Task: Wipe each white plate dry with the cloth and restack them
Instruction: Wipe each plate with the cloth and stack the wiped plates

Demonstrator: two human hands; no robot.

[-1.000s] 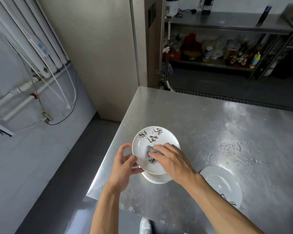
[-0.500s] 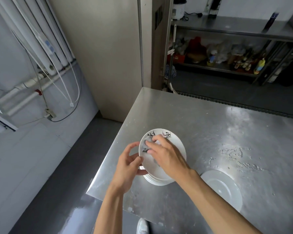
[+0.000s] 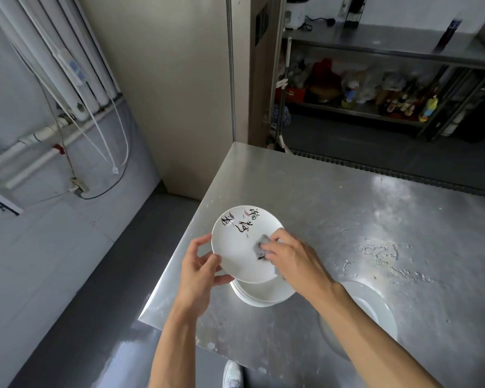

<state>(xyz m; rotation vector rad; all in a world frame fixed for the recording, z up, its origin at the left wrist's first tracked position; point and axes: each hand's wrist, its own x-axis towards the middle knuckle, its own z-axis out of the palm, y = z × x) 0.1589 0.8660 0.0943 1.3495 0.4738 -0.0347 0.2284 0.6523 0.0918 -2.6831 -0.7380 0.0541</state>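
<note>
Our left hand [image 3: 199, 266] pinches the white plate [image 3: 235, 256] by its left rim, tilted above the stack [image 3: 263, 294] near the steel table [image 3: 347, 219]'s left edge. Our right hand [image 3: 291, 259] clutches the grey cloth [image 3: 261, 245] against its face. Its black brushed characters [image 3: 244, 223] we cannot read.

Commercial kitchen: steel worktable [image 3: 347, 219], steel shelving [image 3: 375, 51] holding sauce bottles [image 3: 403, 102].

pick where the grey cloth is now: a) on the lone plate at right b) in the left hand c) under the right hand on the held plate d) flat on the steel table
c: the right hand presses the grey cloth onto the held plate, whose rim the left hand grips.
</note>
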